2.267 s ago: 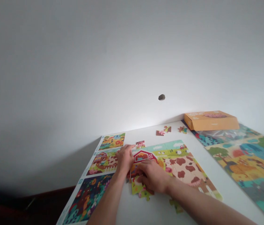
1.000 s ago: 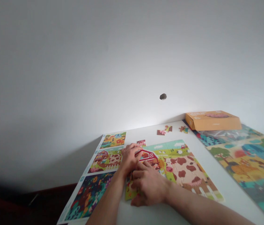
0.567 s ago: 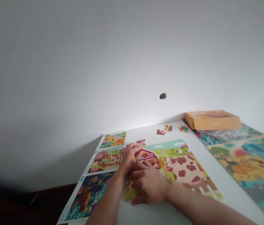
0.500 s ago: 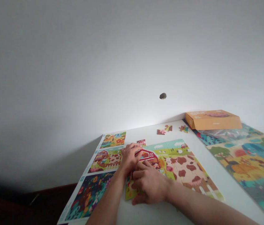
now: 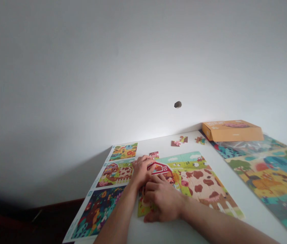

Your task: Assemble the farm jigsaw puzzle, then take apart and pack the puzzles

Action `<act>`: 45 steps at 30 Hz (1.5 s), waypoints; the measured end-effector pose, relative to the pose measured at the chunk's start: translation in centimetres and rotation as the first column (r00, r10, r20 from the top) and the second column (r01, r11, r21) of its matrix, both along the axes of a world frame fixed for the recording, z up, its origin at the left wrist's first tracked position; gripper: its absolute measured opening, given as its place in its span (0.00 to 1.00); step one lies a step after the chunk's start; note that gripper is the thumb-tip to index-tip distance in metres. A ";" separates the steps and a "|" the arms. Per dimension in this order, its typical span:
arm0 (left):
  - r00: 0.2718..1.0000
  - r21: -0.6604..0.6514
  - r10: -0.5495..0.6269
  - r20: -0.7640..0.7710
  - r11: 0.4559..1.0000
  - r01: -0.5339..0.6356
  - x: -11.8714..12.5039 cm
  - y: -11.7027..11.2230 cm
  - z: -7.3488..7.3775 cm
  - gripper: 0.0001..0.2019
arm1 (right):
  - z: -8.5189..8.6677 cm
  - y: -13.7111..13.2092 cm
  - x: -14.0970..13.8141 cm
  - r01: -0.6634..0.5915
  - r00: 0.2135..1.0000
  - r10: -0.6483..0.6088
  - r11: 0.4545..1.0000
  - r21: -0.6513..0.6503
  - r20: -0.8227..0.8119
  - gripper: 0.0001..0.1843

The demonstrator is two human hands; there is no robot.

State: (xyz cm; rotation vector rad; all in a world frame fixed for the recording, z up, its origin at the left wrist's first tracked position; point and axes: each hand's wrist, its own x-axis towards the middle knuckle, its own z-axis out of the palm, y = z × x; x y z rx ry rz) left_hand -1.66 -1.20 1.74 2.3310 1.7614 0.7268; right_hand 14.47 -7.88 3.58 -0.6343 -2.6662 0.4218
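A farm jigsaw puzzle (image 5: 206,186), with a cow, a red barn and a white fence, lies on the white table. At its upper left, my left hand (image 5: 142,169) is closed on the puzzle's edge by the barn roof, fingers bent and thumb pointing right. My right hand (image 5: 161,198) rests lower down, its curled fingers closed on the left part of the puzzle below the barn. Both hands cover that side, so the exact pieces under the fingertips are hidden. Just beyond my left hand lies a loose pink-and-red puzzle piece (image 5: 154,155).
Several loose pieces (image 5: 176,143) lie toward the wall. Left of the puzzle is a picture sheet (image 5: 100,210) with three printed scenes. An orange box (image 5: 232,130) stands at the back right on a clear plastic bag (image 5: 247,145). An animal puzzle (image 5: 273,179) lies at right.
The whole view has shifted very slightly. Both hands stay in the same places on the puzzle, and no piece has visibly moved.
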 end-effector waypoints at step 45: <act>0.975 0.031 0.079 -0.206 0.997 -0.075 0.4 0.3 -0.6 0.20 | -2.8 14.2 17.0 0.948 0.298 -0.933 0.315 0.053 0.203 0.18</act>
